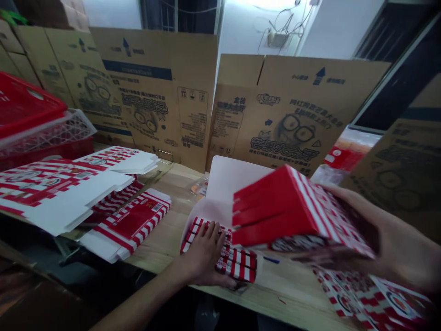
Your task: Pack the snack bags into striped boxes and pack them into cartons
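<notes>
My left hand (203, 250) lies with spread fingers over a folded red-and-white striped carton (237, 263), and its thumb seems to pass beneath the edge. A white card flap (227, 193) rises behind that carton. Held up at the right, my right hand (389, 234) grips a bundle of flattened cartons (285, 207) with red panels and white stripes. The bundle's far side is partly blurred, and it hides part of the white flap. The two hands are apart.
The wooden table (161, 253) carries stacks of flat striped cartons (65, 197) at the left and more printed cartons (372, 299) at the lower right. Red plastic crates (31, 110) are stacked at far left. Large printed cardboard sheets (279, 110) stand along the back.
</notes>
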Available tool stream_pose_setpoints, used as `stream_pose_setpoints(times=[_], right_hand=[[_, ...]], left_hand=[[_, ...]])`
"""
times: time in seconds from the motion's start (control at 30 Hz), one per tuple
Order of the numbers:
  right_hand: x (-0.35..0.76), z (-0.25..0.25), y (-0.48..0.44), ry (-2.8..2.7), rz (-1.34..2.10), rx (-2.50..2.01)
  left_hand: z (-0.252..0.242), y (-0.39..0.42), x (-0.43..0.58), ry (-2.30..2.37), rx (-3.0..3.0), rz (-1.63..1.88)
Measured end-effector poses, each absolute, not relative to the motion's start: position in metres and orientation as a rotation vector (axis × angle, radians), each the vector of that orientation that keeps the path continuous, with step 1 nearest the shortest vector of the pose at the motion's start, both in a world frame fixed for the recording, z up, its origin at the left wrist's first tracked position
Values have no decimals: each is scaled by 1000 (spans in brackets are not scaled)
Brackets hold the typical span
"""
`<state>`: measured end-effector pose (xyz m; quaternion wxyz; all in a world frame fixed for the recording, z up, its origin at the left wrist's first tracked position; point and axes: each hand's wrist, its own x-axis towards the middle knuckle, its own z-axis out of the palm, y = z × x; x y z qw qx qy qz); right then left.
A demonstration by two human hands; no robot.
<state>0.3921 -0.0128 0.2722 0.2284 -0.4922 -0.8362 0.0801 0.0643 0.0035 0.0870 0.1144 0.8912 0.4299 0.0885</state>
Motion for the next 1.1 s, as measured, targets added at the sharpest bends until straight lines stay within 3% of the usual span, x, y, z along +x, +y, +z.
stream_pose_setpoints(times=[0.2,0.5,1.1], right_hand=[[283,273,71,-2535,716,-1118],[251,232,134,-2611,1091,-1342],[213,239,125,-2570,813,-1630]], left_hand=[[71,-15,68,1362,2584,459],[75,-16,66,1346,2607,479],[57,-11,69,1362,2637,381]])
